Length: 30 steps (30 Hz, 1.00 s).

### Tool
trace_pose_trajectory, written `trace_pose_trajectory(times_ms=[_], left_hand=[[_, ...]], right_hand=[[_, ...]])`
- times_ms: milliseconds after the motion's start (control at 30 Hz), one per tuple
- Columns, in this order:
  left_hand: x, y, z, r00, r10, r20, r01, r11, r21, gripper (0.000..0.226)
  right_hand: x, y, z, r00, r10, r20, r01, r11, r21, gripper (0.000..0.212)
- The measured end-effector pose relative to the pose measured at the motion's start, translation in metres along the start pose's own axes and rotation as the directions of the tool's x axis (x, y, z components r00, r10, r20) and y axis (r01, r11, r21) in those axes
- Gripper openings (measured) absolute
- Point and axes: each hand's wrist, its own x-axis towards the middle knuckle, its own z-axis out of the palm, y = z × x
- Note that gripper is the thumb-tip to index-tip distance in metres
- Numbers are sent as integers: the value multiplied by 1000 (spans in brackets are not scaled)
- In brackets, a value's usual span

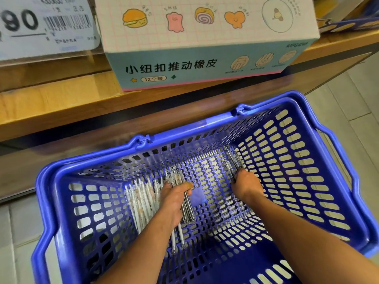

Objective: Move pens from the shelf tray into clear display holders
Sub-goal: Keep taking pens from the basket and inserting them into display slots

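Loose white pens [141,201] heaped at left on the floor of a perforated blue plastic basket [303,152]. Left hand [174,199] clenched round a bundle of clear pens [185,203]; right hand [246,183] grasping another slim clear bundle [232,160]. Behind, glossy cardboard box [205,44] on wooden shelf [61,107].

The box [205,48] at 12 o'clock carries the large black line "小纽扣推动橡皮" on its teal front, and below it a white pill reading "12个装" between a yellow star and a green one. Small captions beside the cartoon foods on its pink-grid top are too blurred to read, as is the faint brand mark at the front's upper right corner. The price tag [45,25] at 10 o'clock shows big digits "90" and a barcode; its small print is illegible.
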Motion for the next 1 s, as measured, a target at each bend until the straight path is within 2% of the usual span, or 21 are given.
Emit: trace_pose_trajectory(times_ms=[100,200,300,367,467,567,833,933,1000], left_hand=[[1,-1,-1,1000,-5,7,5,1000,-12,49],[1,-1,-1,1000,12,3,-12,1000,-17,55],[1,-2,1,998,64,15,-64,998,-22,87],[0,-2,3,995,91,26,-91,996,-20,106],[-3,-1,4,993,87,76,-85,996,-34,133],[-6,1,5,989,72,133,-64,996,-65,153],[-5,0,7,988,83,133,-75,995,-65,127],[-3,0,6,997,56,57,-54,998,-42,105],[-4,1,5,1000,2,22,-1,999,-48,85]], right_hand=[[0,-2,-3,998,-23,58,20,998,52,14],[-4,-9,-5,982,-114,152,81,975,207,7],[-15,-22,-16,923,-308,232,196,893,406,8],[-24,-32,-25,868,-396,300,216,844,491,8],[-37,-45,-32,787,-474,394,192,796,574,9],[-46,-55,-32,762,-504,406,149,747,648,13],[-55,-64,-17,749,-544,378,181,717,673,18],[-52,-63,-18,746,-541,388,161,712,683,19],[-44,-58,-21,776,-503,379,140,724,675,20]])
